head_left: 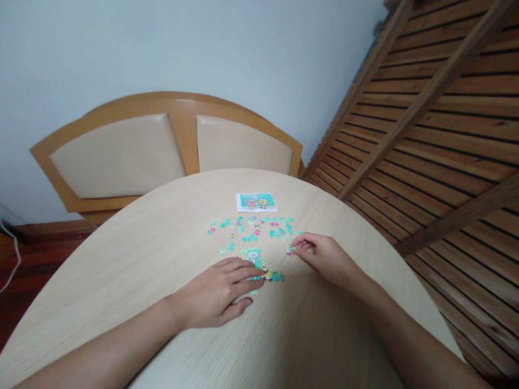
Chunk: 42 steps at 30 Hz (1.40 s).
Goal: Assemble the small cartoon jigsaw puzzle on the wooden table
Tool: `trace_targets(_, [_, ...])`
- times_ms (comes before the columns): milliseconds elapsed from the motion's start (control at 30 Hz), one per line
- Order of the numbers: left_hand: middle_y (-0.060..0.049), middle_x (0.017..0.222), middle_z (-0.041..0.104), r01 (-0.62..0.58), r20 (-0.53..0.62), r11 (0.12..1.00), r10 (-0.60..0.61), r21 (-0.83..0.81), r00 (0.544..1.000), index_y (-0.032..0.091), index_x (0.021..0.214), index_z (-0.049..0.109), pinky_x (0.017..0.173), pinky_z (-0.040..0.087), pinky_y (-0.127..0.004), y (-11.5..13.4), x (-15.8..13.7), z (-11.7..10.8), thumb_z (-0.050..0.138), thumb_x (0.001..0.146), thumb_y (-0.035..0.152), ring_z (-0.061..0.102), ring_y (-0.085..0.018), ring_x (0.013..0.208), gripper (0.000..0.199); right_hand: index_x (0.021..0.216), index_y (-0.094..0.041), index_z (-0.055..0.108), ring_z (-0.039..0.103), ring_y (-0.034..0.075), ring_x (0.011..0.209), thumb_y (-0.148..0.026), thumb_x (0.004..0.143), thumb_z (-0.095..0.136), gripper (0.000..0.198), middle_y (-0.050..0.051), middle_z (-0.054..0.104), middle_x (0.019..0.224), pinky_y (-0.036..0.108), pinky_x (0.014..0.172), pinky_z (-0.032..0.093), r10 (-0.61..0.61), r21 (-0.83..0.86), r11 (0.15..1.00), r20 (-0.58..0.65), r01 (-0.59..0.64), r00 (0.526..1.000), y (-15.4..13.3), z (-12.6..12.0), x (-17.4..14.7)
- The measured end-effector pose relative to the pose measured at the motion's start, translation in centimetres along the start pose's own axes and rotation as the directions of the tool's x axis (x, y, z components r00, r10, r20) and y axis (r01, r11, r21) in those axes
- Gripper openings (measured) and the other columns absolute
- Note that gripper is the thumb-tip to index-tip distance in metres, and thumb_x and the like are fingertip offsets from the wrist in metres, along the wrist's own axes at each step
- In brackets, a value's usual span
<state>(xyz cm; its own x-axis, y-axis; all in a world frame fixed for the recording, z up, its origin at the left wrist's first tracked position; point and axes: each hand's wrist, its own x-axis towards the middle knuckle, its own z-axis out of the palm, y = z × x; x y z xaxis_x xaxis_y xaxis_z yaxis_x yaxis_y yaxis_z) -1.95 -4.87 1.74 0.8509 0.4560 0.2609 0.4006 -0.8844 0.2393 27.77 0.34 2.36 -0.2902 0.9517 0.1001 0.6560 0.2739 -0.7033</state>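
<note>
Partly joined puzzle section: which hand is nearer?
Left. The left hand has its fingers over the left part of the section; the right hand is apart, to its right.

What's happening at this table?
A person is handling jigsaw pieces with both hands. The left hand lies flat, partly over a partly joined section. The right hand has its fingertips at a small multicoloured piece; whether it's lifted is unclear. Loose pieces are scattered beyond the hands, and a picture card lies behind them on the round wooden table.
</note>
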Motion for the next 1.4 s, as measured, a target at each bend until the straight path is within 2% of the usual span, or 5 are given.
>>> trace_targets(67, [-0.006,0.144,0.057,0.001,-0.002,1.0,-0.001,0.002,1.0,0.023,0.142,0.05,0.113,0.042,-0.048,0.0,0.0,0.1,0.053,0.098,0.028,0.052,-0.027,0.131,0.045,0.092,-0.02,0.072,0.07,0.02,0.081,-0.035,0.085,0.063,0.019,0.005,0.076,0.087,0.033,0.077,0.055,0.002,0.137,0.991,-0.025,0.001,1.0,-0.7,0.9,-0.1])
trace_targets(167, [-0.007,0.142,0.058,0.001,-0.009,1.0,-0.001,-0.002,1.0,0.023,0.141,0.052,0.112,0.042,-0.048,0.0,0.0,0.1,0.053,0.097,0.028,0.053,-0.027,0.13,0.044,0.09,-0.021,0.075,0.072,0.021,0.083,-0.035,0.085,0.064,0.018,0.004,0.078,0.089,0.034,0.079,0.056,0.002,0.207,0.978,-0.002,-0.002,1.0,-1.9,2.4,-0.6])
trace_targets(500, [-0.007,0.142,0.059,0.007,-0.005,1.0,-0.007,-0.024,1.0,0.022,0.139,0.053,0.113,0.042,-0.047,0.0,0.1,0.0,0.055,0.096,0.027,0.054,-0.027,0.13,0.044,0.09,-0.019,0.076,0.073,0.02,0.08,-0.035,0.083,0.067,0.019,0.005,0.078,0.087,0.032,0.074,0.057,0.04,0.262,0.963,0.075,-0.059,0.996,-2.3,4.2,-1.0])
trace_targets(1000, [-0.006,0.142,0.059,0.002,-0.029,0.999,-0.003,-0.033,1.0,0.023,0.14,0.053,0.114,0.042,-0.047,0.1,0.0,0.0,0.055,0.096,0.027,0.054,-0.026,0.131,0.044,0.079,-0.022,0.075,0.068,0.018,0.073,-0.026,0.083,0.067,0.009,0.002,0.076,0.078,0.028,0.069,0.051,-0.063,0.009,0.998,0.003,0.063,0.998,-3.3,3.8,-1.2])
trace_targets(1400, [-0.008,0.142,0.059,0.007,-0.02,0.999,-0.008,-0.044,1.0,0.023,0.142,0.051,0.114,0.042,-0.048,0.0,0.0,0.1,0.054,0.097,0.027,0.055,-0.026,0.131,0.045,0.08,-0.022,0.073,0.068,0.018,0.076,-0.022,0.083,0.067,0.007,0.001,0.076,0.081,0.029,0.072,0.05,-0.099,-0.015,0.995,0.017,0.099,0.995,-3.0,4.1,-1.0])
